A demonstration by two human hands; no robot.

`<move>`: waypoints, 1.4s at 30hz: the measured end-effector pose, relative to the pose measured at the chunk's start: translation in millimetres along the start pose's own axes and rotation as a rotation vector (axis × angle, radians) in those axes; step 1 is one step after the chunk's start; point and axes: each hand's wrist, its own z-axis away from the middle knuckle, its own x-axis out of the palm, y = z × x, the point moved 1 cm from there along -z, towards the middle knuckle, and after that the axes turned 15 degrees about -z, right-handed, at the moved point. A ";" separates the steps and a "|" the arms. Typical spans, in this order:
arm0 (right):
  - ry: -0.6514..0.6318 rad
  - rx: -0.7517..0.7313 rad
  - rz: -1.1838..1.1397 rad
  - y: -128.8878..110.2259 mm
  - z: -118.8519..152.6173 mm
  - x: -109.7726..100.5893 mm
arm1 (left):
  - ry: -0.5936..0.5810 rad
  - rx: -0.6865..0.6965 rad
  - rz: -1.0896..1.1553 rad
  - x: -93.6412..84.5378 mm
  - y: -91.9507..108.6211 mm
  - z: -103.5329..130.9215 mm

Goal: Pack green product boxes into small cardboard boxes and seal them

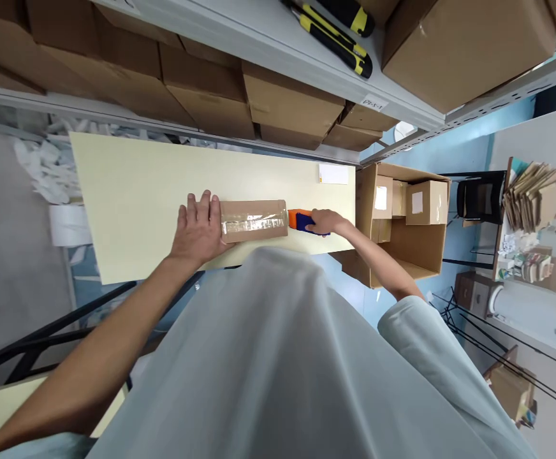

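Note:
A small brown cardboard box (254, 209) lies on the pale yellow table (134, 191), with a shiny strip of clear tape along its top. Against its left end rests my left hand (196, 229), fingers stretched out and pointing away from me. At the box's right end, an orange and dark blue tape dispenser (301, 220) sits close to the cardboard. My right hand (326, 222) is wrapped round the dispenser's blue handle. The tape roll inside it cannot be made out.
A white label sheet (333, 174) lies near the table's back right corner. Beyond the right edge stands a large open carton (407, 268) holding several small boxes. Above the table's far side, a metal shelf (259, 38) carries cardboard boxes and yellow-black utility knives (340, 44).

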 end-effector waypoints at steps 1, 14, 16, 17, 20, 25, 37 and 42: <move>0.040 0.020 0.042 -7.2 0.2 6.5 | -0.003 0.004 0.003 0.7 -1.1 -0.2; 0.636 0.008 -0.062 -69.4 68.4 -53.7 | 0.427 0.463 0.010 -52.3 48.4 -41.3; 0.731 -0.116 -0.095 -95.7 74.1 -87.1 | 0.574 0.556 0.005 -88.8 69.8 -62.7; 0.758 -0.195 -0.098 -110.4 75.5 -105.2 | 0.633 0.568 0.008 -108.1 77.4 -74.3; 0.809 -0.429 -0.042 -156.0 74.0 -162.1 | 0.751 0.504 0.041 -162.4 85.0 -112.0; 0.921 -0.517 0.129 -223.3 58.2 -234.7 | 0.792 0.307 0.152 -226.5 65.8 -164.3; 1.151 -0.648 0.015 -223.6 12.6 -213.7 | 0.766 -0.036 0.389 -187.9 19.4 -90.0; 1.222 -0.810 -0.255 -129.4 -19.9 -100.6 | 0.566 -0.277 0.488 -88.9 -7.4 -22.8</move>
